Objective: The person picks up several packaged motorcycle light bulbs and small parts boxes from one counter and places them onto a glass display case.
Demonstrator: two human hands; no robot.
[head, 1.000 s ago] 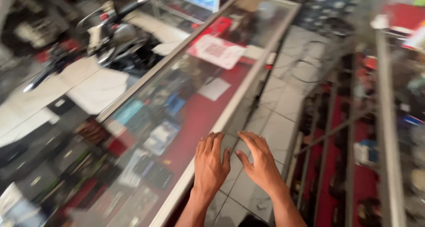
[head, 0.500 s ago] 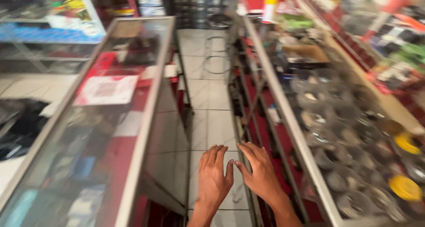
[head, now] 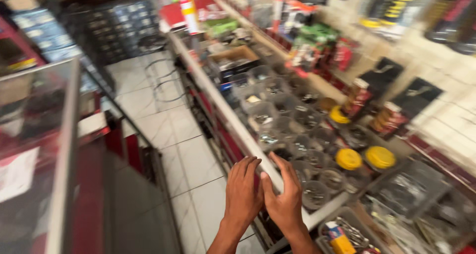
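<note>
Between the glass showcase (head: 59, 150) at nine o'clock and the long surface (head: 238, 120) at two o'clock, you stand in a narrow aisle with a pale tiled floor (head: 168, 130), and both of your hands are raised in front of you at six o'clock. Your left hand (head: 243, 192) is open, the fingers straight and close together, and it holds nothing. Your right hand (head: 285, 199) is open too, the thumb touching or almost touching the left hand, and it is also empty. The nearest things are the clear plastic cups (head: 312, 184) that sit in rows on the surface, just beside your right hand at about two o'clock; they seem to contain small metal parts, but the blur hides which kind. I judge such a cup to be light and thin-walled, a little slippery, and easy to tip over, so it is better to take it around the wall near the rim and keep it upright. Two jars with yellow lids (head: 349, 159) stand near, at about two o'clock. A cardboard box (head: 233, 58) is far along the surface at twelve o'clock, and a small yellow and red package (head: 342, 239) lies at four o'clock.
</note>
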